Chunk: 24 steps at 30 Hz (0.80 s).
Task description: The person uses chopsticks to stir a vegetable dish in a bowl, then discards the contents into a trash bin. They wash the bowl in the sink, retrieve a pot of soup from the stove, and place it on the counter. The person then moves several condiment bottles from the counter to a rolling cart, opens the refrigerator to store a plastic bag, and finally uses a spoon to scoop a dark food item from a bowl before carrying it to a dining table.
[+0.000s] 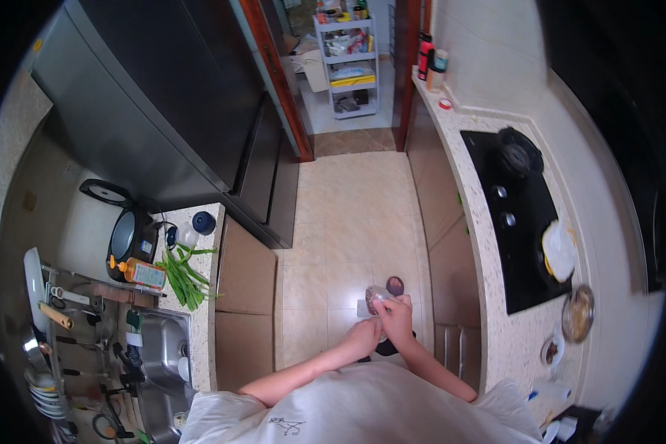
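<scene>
In front of my body, over the floor, both hands are together at a small clear package (373,299) with reddish-brown contents. It looks like a plastic bag or a jar; I cannot tell which. My right hand (395,321) grips it from the right, with the thumb and fingers around its near part. My left hand (363,337) is curled just below, its fingers closed at the package's near end, where something pale shows between the hands. The fingers partly cover this end. Beyond the package, a foot in a slipper (394,285) shows on the tiles.
On the right counter are a black gas hob (491,183), a lidded pan (560,252), a glass-covered dish (578,313) and a small bowl (553,351). Leftward are a rice cooker (125,233), green vegetables (186,277), a soap bottle (144,274) and a steel sink (164,338). A shelf trolley (352,58) stands beyond the doorway.
</scene>
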Tool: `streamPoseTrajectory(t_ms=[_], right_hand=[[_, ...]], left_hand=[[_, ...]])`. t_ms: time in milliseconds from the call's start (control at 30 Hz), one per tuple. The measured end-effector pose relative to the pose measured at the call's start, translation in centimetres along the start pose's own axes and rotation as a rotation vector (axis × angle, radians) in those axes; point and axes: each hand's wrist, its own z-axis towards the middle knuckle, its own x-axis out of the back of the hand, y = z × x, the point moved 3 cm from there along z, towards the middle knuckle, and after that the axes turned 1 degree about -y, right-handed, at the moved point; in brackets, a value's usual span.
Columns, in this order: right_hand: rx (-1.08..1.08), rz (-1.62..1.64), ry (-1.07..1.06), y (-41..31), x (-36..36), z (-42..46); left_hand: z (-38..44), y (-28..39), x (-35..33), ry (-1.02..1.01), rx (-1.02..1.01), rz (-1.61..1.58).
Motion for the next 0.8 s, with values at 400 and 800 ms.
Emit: streamPoseTrajectory(t_ms=[400,800], right_hand=[[0.422,0.132,-0.418,-0.1,0.6,27.6],[0.648,0.081,-0.688,-5.9,-8.8,49.0]], left_hand=[[22.2,-1.6,19.2,0.220,-0.010,-0.551],[34.4,-7.7,32.7,0.728,0.030,-0.585]])
